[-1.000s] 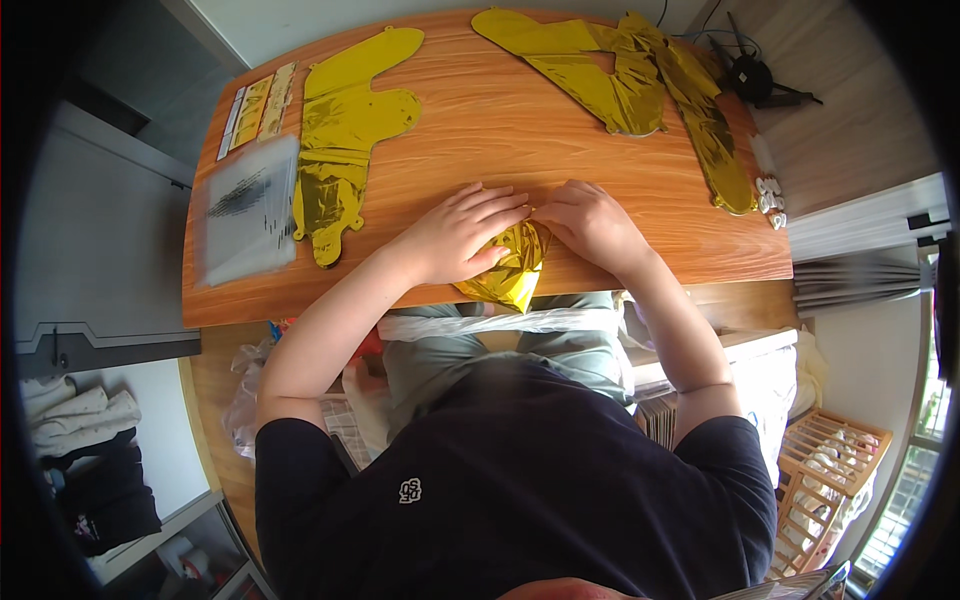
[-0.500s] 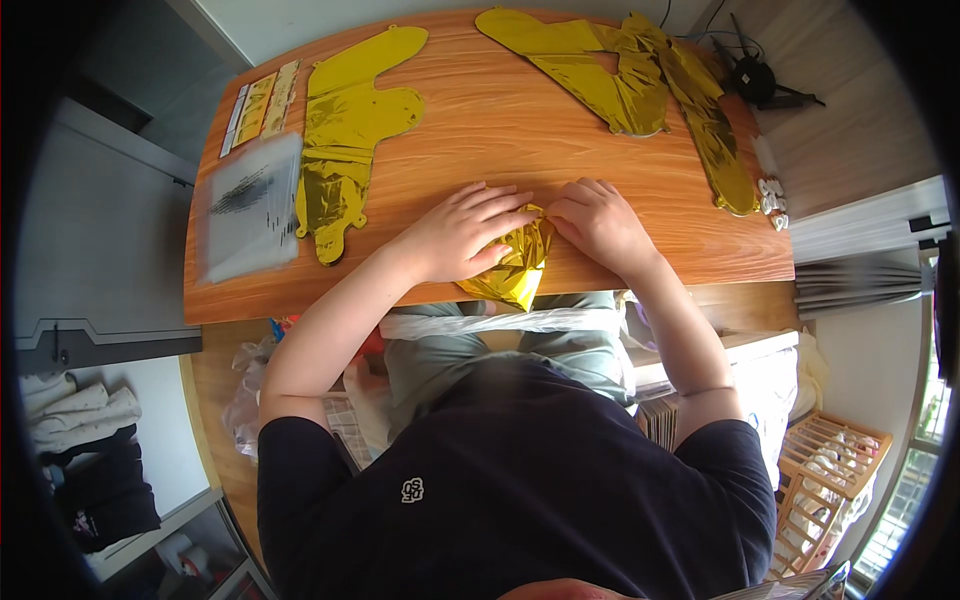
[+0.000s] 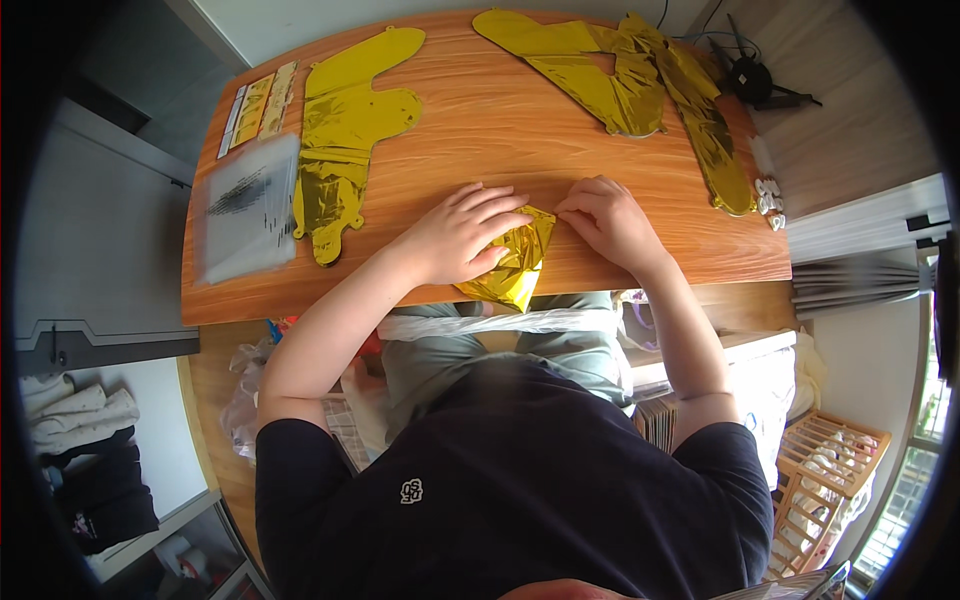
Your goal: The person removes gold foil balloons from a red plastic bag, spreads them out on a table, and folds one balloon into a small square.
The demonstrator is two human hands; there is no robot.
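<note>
A folded, crinkled gold foil balloon [image 3: 522,262] lies at the table's near edge, its lower corner hanging over. My left hand [image 3: 468,232] rests on it with fingers stretched out, covering its left part. At the foil's upper right corner, the thumb and fingers of my right hand [image 3: 608,222] are pinched together on its edge. Flat gold foil balloons are spread farther off: one [image 3: 345,130] to the left, an angular one [image 3: 590,70] at the far side, and a long one [image 3: 705,130] at the right.
Left on the wooden table [image 3: 450,150] are a clear plastic bag [image 3: 250,210] with dark marks and a printed card [image 3: 258,105]. Small white pieces [image 3: 770,203] sit at the right edge. Behind them is a black device [image 3: 755,78] with cables.
My right hand has moved slightly right, drawing the foil's upper right corner outward so that more of it shows. My left hand stays in place on the foil.
</note>
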